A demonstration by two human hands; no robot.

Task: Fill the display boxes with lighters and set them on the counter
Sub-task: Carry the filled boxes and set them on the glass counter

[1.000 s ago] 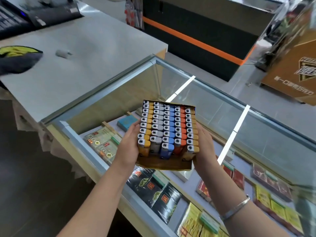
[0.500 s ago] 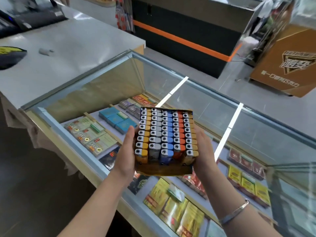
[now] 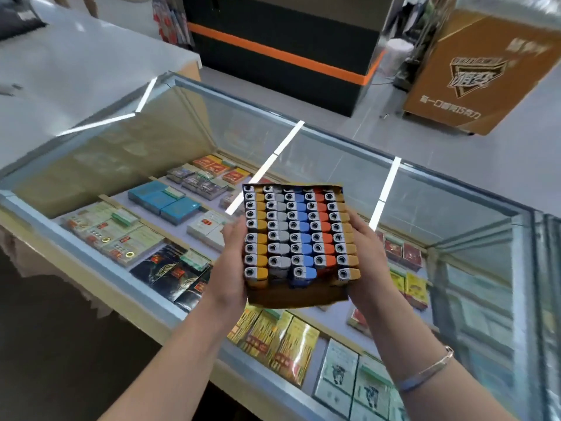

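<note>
A brown cardboard display box is full of lighters standing in rows of orange, grey, blue and red. I hold it in the air above the glass counter. My left hand grips the box's left side and my right hand grips its right side, a silver bangle on that wrist.
Under the glass lie cigarette packs in rows. A grey worktop adjoins the case at the left. Beyond the counter stand a black cabinet with an orange stripe and an orange-brown box on the floor.
The view has swung to the right along the glass case, and the box, still held in both hands, has travelled right with it. The grey worktop has slid off to the left.
</note>
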